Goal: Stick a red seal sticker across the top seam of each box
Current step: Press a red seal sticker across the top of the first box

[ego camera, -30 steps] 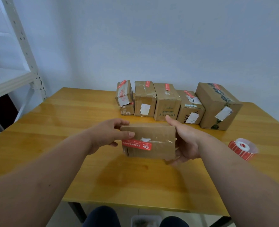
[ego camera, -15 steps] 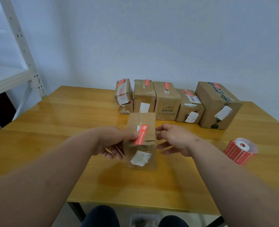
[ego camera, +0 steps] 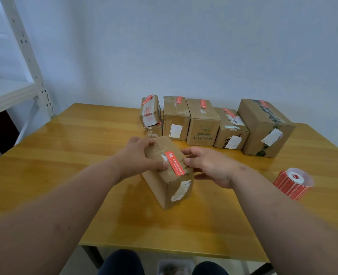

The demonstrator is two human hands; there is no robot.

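A small brown cardboard box (ego camera: 164, 187) stands on the wooden table (ego camera: 65, 155) in front of me, turned at an angle. A red seal sticker (ego camera: 174, 163) lies across its top seam. My left hand (ego camera: 138, 157) grips the box's left top edge, thumb on the top next to the sticker. My right hand (ego camera: 207, 165) holds the box's right side, fingertips at the sticker's right edge. A roll of red seal stickers (ego camera: 292, 182) lies on the table to the right.
Several sealed brown boxes (ego camera: 202, 124) stand in a row at the back of the table, each with a red sticker on top. A white metal shelf (ego camera: 15, 82) stands at the left. My knees show below the table's near edge.
The box was held flat with the sticker sideways, then turned by both hands. Now it stands on the table at an angle, nearer the row of boxes, with both hands on its top.
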